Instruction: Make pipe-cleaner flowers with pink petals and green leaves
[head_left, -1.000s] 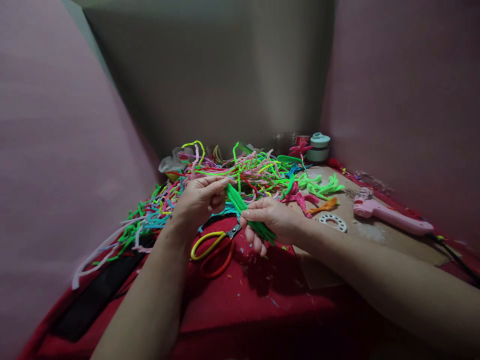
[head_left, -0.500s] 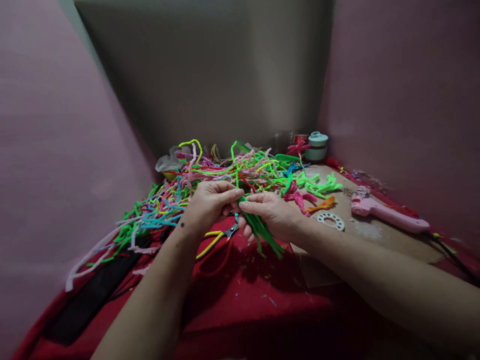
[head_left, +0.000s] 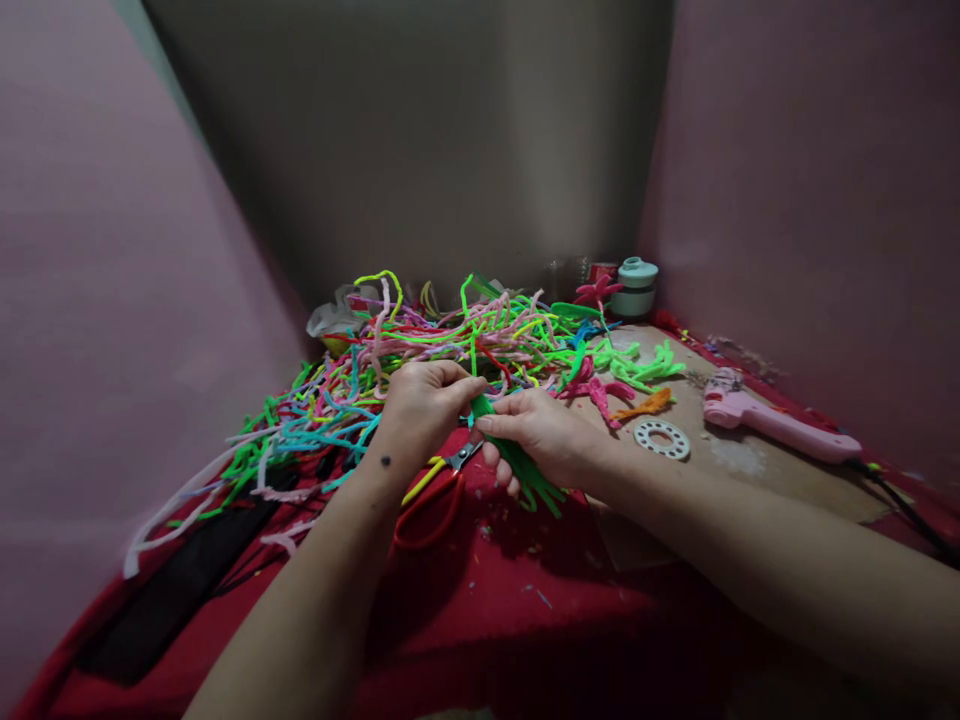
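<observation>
A bundle of green pipe cleaners (head_left: 531, 478) lies in my right hand (head_left: 536, 430), whose fingers are wrapped round it. Its loose ends fan out below the palm, toward the table's front. At the bundle's upper end my left hand (head_left: 429, 400) pinches the green tip between thumb and fingers; part of the grip is hidden. Just under my hands lies a pair of wire cutters (head_left: 427, 510) with one yellow and one red handle. Behind my hands spreads a tangled heap of pipe cleaners (head_left: 450, 340) in pink, green, yellow and blue.
On the cardboard (head_left: 720, 490) at right lie a pink glue gun (head_left: 784, 425), a white ring with holes (head_left: 661, 439), and pink (head_left: 600, 395) and orange (head_left: 643, 403) pipe-cleaner pieces. A pale blue container (head_left: 635, 288) stands behind. A black strip (head_left: 180, 590) lies left on the red cloth (head_left: 487, 600).
My right hand has closed further round the green bundle, and its loose ends have shifted and spread. My left hand keeps its pinch at the upper end. The view has moved slightly.
</observation>
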